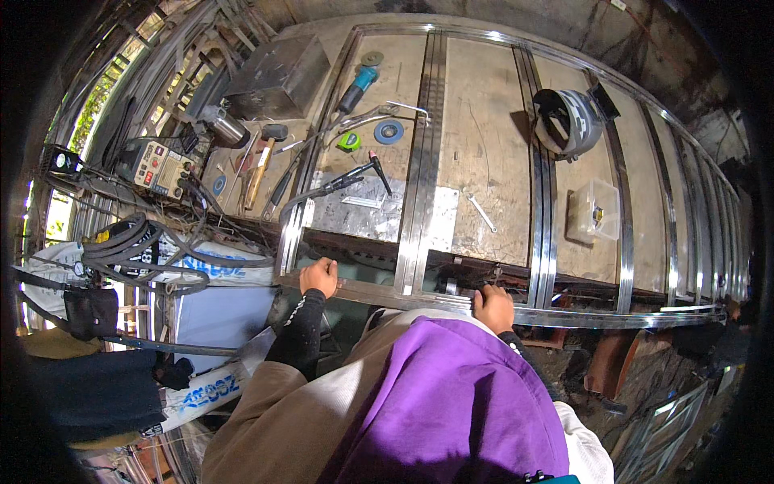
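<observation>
A long frame of shiny square metal tubes (414, 202) lies across a plywood-topped workbench, with several crossbars running away from me. My left hand (319, 277) is closed over its near rail by the left corner. Further right along that rail, my right hand (493, 307) is closed too, its fingers curled over the edge and partly hidden. Beyond my left hand, a welding torch (348, 177) rests on a grey metal plate (322, 216), its cable crossing the frame's left bar. A combination wrench (482, 212) lies on the wood beyond my right hand.
Beyond the torch lie a green tape measure (348, 142), a blue disc (389, 131) and an angle grinder (359, 83). A welding helmet (569, 123) and clear plastic box (594, 211) sit right. At left are a hammer (260, 171), welding machine (155, 168) and coiled cable (121, 248).
</observation>
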`<state>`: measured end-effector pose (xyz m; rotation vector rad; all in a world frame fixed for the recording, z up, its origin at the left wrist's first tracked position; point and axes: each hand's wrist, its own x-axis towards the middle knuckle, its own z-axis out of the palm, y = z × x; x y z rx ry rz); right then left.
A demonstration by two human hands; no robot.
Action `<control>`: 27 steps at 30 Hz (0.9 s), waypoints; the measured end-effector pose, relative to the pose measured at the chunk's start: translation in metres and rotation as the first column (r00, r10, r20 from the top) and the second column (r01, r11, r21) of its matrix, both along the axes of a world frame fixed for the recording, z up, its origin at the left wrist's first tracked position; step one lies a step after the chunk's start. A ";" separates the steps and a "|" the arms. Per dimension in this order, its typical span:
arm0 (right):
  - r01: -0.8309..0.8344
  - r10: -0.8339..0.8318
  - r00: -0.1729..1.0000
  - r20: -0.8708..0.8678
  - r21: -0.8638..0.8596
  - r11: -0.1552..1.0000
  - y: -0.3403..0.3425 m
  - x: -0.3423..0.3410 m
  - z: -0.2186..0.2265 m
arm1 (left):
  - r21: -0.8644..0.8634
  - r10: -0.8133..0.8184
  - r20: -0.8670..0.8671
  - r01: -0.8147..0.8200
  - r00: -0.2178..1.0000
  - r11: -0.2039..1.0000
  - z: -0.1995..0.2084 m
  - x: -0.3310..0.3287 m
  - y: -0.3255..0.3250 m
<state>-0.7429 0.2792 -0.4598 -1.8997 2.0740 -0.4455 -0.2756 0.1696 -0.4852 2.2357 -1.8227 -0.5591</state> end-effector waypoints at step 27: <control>0.045 -0.047 0.999 0.025 0.064 0.997 -0.002 0.002 0.006 | -0.079 -0.020 0.061 0.024 0.998 0.997 0.007 -0.005 0.002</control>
